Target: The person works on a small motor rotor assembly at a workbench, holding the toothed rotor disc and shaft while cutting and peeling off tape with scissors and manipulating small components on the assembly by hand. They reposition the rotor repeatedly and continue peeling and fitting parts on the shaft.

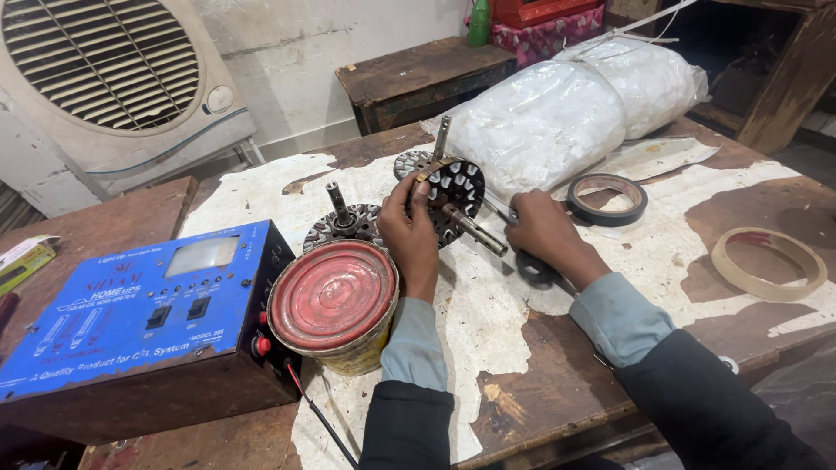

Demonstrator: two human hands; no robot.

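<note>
Steel-shafted rotor gripped by left hand, right hand beside.

right hand fingertips hidden (behind rotor), air cooler cropped

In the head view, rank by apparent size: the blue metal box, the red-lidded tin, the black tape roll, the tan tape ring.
1. Blue metal box
2. Red-lidded tin
3. Tan tape ring and black tape roll: look alike; the tan ring lies nearer the camera, so unranked.

Three slotted motor rotors, two tape rolls, one red-lidded tin, one blue box, two hands.
</note>
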